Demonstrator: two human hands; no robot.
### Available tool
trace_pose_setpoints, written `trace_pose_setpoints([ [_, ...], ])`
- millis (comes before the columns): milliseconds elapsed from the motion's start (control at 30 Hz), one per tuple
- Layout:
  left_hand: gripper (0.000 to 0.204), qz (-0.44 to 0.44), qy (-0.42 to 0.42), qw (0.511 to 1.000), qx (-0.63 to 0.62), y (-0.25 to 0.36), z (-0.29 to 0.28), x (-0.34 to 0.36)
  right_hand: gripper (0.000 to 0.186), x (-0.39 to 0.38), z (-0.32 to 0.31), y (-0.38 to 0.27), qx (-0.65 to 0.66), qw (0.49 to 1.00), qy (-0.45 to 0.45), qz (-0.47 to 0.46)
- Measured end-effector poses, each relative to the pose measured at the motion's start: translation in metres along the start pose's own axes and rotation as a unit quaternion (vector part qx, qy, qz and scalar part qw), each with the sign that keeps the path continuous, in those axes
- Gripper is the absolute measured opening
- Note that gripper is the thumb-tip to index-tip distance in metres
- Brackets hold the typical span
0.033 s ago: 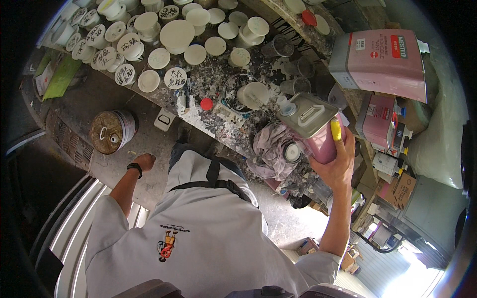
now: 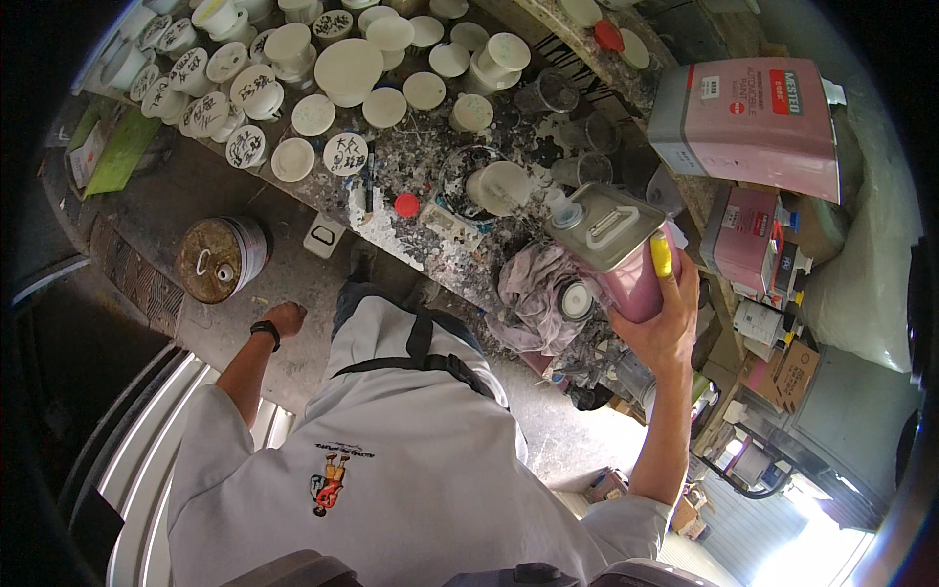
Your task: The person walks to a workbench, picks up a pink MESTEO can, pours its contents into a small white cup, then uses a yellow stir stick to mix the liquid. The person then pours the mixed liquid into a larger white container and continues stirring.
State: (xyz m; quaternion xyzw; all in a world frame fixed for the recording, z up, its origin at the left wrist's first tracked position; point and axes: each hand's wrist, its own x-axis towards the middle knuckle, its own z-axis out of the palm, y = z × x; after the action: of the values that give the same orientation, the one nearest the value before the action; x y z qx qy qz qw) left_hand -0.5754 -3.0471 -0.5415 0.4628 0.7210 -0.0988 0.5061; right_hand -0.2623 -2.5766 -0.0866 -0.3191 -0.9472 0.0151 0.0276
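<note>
Far left, my left hand (image 2: pixel 286 318) hangs by my side over the concrete floor, curled into a loose fist with nothing in it, a black wristband (image 2: pixel 264 330) just behind it; beside it on the floor stands a rusty round drum (image 2: pixel 223 257) with a small bung in its lid. Above that runs the paint-spattered bench (image 2: pixel 460 259), crowded at its left end with white lidded pots (image 2: pixel 342 68), a red cap (image 2: pixel 406 204) lying near the front edge; further along, a crumpled greyish rag (image 2: pixel 536 293) sits on the bench with a small round tin on it. Right of the rag, my right hand (image 2: pixel 665 328) is raised and wrapped around the lower part of the pink rectangular can (image 2: pixel 626 284), one finger in a yellow cover (image 2: pixel 662 256) pressed up its side; the can is off the bench, tilted, its grey top with handle and capped spout turned toward the bench. Farther right a bigger pink can (image 2: pixel 748 122) lies on a shelf, cardboard boxes (image 2: pixel 782 372) below it. Set against the other picture, nothing has shifted; can and both hands sit exactly where they were, so I judge the can merely held, cap on.
</note>
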Motion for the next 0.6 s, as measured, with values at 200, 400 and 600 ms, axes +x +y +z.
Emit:
trace_pose_setpoints([
  [200,0.041,0.013,-0.001,1.000,0.027,-0.014,0.021,0.017,0.096,0.003,0.000,-0.001,-0.004,1.000,-0.014,0.015],
  [400,0.044,-0.038,0.025,0.998,-0.054,-0.013,0.028,0.017,0.098,0.004,0.002,0.002,-0.014,1.000,-0.005,0.003],
  [600,0.044,-0.019,0.015,0.998,-0.049,0.003,0.006,0.002,0.102,0.002,0.004,0.006,0.036,0.999,0.000,0.025],
])
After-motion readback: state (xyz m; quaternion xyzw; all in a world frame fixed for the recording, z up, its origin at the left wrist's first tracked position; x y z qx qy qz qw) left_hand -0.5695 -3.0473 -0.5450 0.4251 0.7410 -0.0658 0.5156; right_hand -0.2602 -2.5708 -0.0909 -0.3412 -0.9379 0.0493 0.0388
